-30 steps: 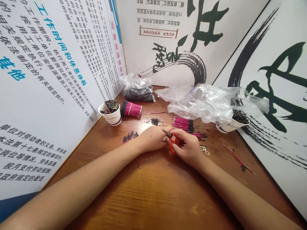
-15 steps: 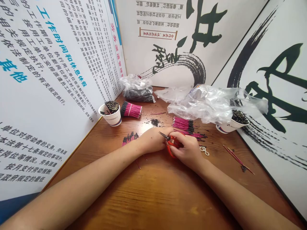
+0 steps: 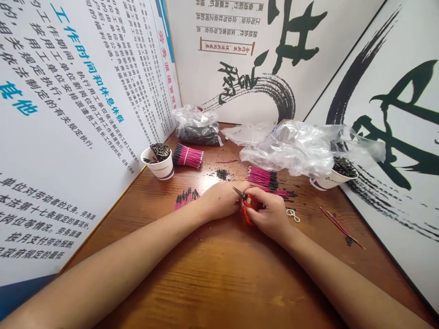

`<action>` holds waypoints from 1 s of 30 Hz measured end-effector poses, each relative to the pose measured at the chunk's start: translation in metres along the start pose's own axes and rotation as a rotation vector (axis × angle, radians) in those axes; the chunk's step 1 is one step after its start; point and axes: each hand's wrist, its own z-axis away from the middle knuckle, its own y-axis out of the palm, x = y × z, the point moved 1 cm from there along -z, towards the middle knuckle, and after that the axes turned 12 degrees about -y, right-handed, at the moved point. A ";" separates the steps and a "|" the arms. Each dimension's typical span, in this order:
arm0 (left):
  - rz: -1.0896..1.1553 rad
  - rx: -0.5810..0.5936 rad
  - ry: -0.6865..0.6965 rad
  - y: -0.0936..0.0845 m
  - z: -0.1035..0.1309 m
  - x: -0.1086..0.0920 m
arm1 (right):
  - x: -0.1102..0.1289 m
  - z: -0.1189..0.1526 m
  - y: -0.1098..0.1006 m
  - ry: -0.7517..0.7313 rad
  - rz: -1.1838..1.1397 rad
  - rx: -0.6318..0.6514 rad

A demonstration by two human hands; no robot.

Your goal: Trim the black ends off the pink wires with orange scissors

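My right hand (image 3: pixel 272 214) is wrapped round a pair of scissors (image 3: pixel 249 211) with orange handles, its dark blades pointing up and left over the back of my left hand (image 3: pixel 222 199). The left hand is curled and meets the right one; its fingertips and whatever they hold are hidden. Just beyond both hands lie pink wires with black ends (image 3: pixel 279 192), beside a stacked bundle of pink wires (image 3: pixel 262 177). Left of my left wrist, more pink wires with black sleeves (image 3: pixel 186 198) lie partly covered by the forearm.
A paper cup (image 3: pixel 161 170) of black pieces stands at left, next to a banded wire bundle (image 3: pixel 188 156). A second paper cup (image 3: pixel 324 183) leans at right under clear plastic bags (image 3: pixel 291 148). White bands (image 3: pixel 293 215) and loose wires (image 3: pixel 343 228) lie at right. Printed panels enclose the table.
Both hands stay almost in place. The scissors and right hand have shifted very slightly to the right; the view has moved a little too.
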 end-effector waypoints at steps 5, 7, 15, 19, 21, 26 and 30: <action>-0.079 -0.062 -0.052 -0.001 -0.004 0.013 | -0.003 -0.002 -0.001 0.202 -0.203 -0.177; -0.013 -0.110 -0.132 -0.001 -0.007 0.023 | -0.004 -0.005 -0.003 0.306 -0.303 -0.281; 0.348 -0.426 -0.162 -0.009 -0.012 0.034 | -0.005 -0.014 -0.005 0.411 -0.366 -0.381; 0.336 -0.289 -0.019 -0.008 -0.006 0.022 | -0.007 -0.011 -0.002 0.379 -0.356 -0.316; 0.317 -0.216 0.013 -0.006 -0.003 0.018 | -0.009 -0.008 -0.001 0.359 -0.330 -0.268; 0.281 -0.100 0.035 -0.002 0.000 0.012 | -0.014 -0.002 0.002 0.325 -0.294 -0.152; 0.217 -0.116 0.079 -0.004 -0.001 0.013 | -0.016 -0.001 0.003 0.307 -0.296 -0.109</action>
